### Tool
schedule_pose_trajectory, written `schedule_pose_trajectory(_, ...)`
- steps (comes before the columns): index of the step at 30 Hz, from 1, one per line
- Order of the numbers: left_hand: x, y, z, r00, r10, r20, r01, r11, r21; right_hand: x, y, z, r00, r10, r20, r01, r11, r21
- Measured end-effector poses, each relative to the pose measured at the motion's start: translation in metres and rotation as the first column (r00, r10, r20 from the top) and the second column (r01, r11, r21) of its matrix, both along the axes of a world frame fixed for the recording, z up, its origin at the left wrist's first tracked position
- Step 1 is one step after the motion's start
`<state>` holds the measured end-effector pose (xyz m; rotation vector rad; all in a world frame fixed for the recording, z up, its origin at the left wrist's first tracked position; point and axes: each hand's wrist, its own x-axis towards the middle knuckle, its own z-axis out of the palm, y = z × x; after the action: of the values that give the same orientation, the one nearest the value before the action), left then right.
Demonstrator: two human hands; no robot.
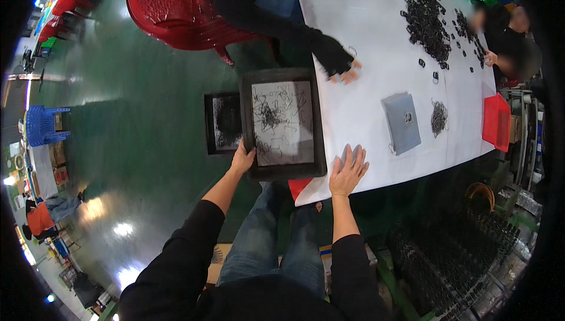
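Observation:
My left hand (pixel 242 157) grips the left rim of a black rectangular tray (pixel 286 172) near its lower corner. Thin dark curled scraps lie scattered over the tray's pale bottom. The tray's right side meets the edge of a white-covered table (pixel 368 109). On that table my right hand (pixel 349 171) lies flat with fingers spread, holding nothing. Lower down, partly hidden behind the tray, is a second dark tray (pixel 209 127) with black bits in it. Across from me, a co-worker's dark-sleeved hand (pixel 347 72) rests on the table by the tray's far corner.
A grey flat box (pixel 402 122) and a small heap of thin dark scraps (pixel 438 118) sit on the table. Farther off spreads a pile of small black parts (pixel 428 21). A red bin (pixel 496 122) stands at the right edge, a red chair (pixel 168 12) at the far left.

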<state>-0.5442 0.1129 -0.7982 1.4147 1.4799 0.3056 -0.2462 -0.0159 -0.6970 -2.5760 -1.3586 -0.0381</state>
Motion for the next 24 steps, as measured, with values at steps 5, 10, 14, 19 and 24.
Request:
schedule_pose_trajectory(5,-0.002,-0.001,-0.01,0.999,0.024,-0.021,-0.024,1.0,-0.01,0.001,0.0,-0.004,1.0,0.017,0.021,-0.017,1.0,0.026)
schedule_pose_trajectory(10,0.0,-0.001,-0.017,0.997,0.073,-0.008,-0.073,0.994,-0.082,0.0,-0.003,-0.008,0.999,0.022,0.027,-0.023,0.999,0.042)
schedule_pose_trajectory(14,0.006,-0.001,-0.014,0.988,0.151,-0.009,-0.152,0.983,-0.105,-0.001,0.005,-0.001,0.997,0.03,0.065,-0.035,0.996,0.082)
schedule_pose_trajectory(19,0.011,-0.001,0.001,0.989,0.151,-0.002,-0.149,0.978,-0.148,0.027,0.088,0.002,0.982,0.141,-0.126,-0.112,0.971,0.212)
schedule_pose_trajectory(24,0.012,-0.001,0.003,0.985,0.172,0.011,-0.169,0.977,-0.133,0.053,0.172,-0.009,0.99,-0.004,-0.144,0.062,0.914,0.402)
